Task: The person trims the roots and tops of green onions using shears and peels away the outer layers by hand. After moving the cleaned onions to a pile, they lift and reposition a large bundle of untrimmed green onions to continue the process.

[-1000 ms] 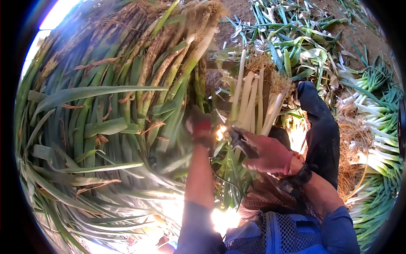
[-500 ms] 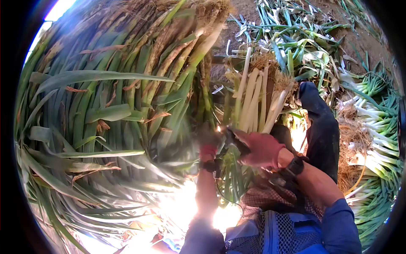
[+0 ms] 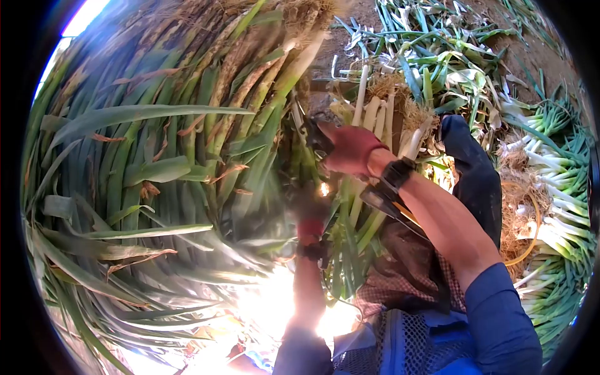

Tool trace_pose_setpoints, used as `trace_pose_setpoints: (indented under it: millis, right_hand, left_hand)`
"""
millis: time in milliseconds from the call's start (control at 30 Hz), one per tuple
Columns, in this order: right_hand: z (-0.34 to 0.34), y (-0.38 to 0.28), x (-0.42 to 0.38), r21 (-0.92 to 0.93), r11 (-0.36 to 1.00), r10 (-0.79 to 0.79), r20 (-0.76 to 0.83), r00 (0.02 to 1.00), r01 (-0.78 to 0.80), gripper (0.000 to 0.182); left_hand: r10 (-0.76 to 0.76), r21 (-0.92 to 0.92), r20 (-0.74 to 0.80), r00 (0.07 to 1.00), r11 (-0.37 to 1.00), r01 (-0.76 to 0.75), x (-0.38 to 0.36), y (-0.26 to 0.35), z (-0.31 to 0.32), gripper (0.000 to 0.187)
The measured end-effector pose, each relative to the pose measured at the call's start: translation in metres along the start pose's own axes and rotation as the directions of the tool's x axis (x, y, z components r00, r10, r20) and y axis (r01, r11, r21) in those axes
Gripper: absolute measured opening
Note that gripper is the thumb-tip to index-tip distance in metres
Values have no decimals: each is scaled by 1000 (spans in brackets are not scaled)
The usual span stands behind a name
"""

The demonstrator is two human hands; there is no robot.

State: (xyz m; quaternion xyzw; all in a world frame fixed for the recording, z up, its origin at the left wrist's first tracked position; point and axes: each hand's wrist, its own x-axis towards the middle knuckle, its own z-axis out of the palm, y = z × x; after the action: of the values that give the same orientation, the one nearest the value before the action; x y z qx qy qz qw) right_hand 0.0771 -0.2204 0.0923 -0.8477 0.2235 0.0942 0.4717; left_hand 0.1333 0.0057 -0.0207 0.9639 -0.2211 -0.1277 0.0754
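My left hand [image 3: 307, 209], in a dark and red glove, is at the lower end of some green onion stalks [image 3: 305, 165]; blur and glare hide its fingers. My right hand [image 3: 351, 149], in a red glove, is above and to the right of it, its fingers bent against the upper part of these stalks. Something dark is at its fingertips, too unclear to name. Trimmed pale stalks [image 3: 373, 119] lie beside and under my right hand, with their roots pointing up. Below my right wrist is a dark tool-like object [image 3: 389, 205] with an orange edge.
A large heap of long green onions [image 3: 150, 169] fills the left side. Leaf scraps [image 3: 437, 56] lie on the soil at the upper right. Bundled onions [image 3: 553, 200] with white stems line the right edge, near a yellow cord loop [image 3: 536, 212]. My dark-clad leg [image 3: 475, 181] stands between.
My right hand has moved up and to the left, from the pale stalks to the upper part of the green stalks. My left hand has stayed nearly in place.
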Motion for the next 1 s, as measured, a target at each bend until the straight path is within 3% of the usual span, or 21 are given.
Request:
trace_pose_setpoints:
  millis: [33, 67, 133, 167, 233, 333, 400, 467, 533, 700, 767, 833, 867, 933, 1000]
  right_hand:
    - [-5, 0, 0, 34, 998, 49, 45, 998, -51, 86]
    - [-8, 1, -3, 36, 998, 54, 45, 998, -55, 86]
    - [-13, -3, -11, -6, 995, 98, 129, 987, -98, 65]
    - [-5, 6, -19, 10, 999, 34, 84, 996, -35, 70]
    - [-5, 9, -31, 58, 996, 62, 110, 992, -68, 73]
    - [13, 24, -41, 41, 998, 37, 101, 994, -41, 78]
    - [31, 37, -48, -63, 996, -61, -21, 998, 59, 81]
    - [24, 36, -72, -5, 997, -74, -12, 997, 74, 83]
    - [24, 38, -92, 5, 999, -50, 135, 990, 50, 86]
    - [23, 41, -135, -6, 999, -49, 218, 975, 51, 88]
    - [23, 40, -140, -24, 999, -28, 210, 977, 34, 88]
    - [24, 42, -139, -39, 999, -6, 204, 979, 14, 88]
    - [26, 45, -131, -26, 999, -27, 124, 992, 30, 87]
    - [26, 45, -115, -11, 999, -49, 42, 998, 49, 86]
    - [21, 37, -94, 15, 998, -53, -4, 999, 53, 85]
  left_hand:
    - [-59, 37, 119, 991, 998, 55, -1, 6, -6, 60]
    - [-57, 38, 123, 991, 998, 53, -3, 6, -6, 60]
    - [84, 54, 72, 994, 995, -88, -6, -3, 1, 58]
    - [86, 55, 76, 993, 994, -90, -9, -7, 7, 58]
    - [238, 60, -125, 963, 971, -232, -13, -13, 16, 54]
    - [289, 128, -47, 956, 951, -281, -16, -17, 14, 53]
    - [224, 65, 17, 974, 972, -225, -22, -12, 4, 53]
    - [160, 3, 86, 983, 987, -160, -27, -13, 2, 52]
    - [223, 71, 13, 975, 972, -224, -37, -22, 7, 50]
    - [154, -35, -27, 988, 987, -155, -65, -21, -2, 50]
    - [151, -90, -6, 989, 984, -151, -69, -20, -5, 50]
    - [30, -43, 177, 984, 999, -22, -74, -15, -14, 45]
    - [31, -43, 176, 984, 999, -23, -76, -15, -15, 45]
    - [212, -68, 136, 968, 977, -204, -79, -18, -18, 41]
    - [274, -72, 136, 952, 961, -266, -80, -21, -21, 42]
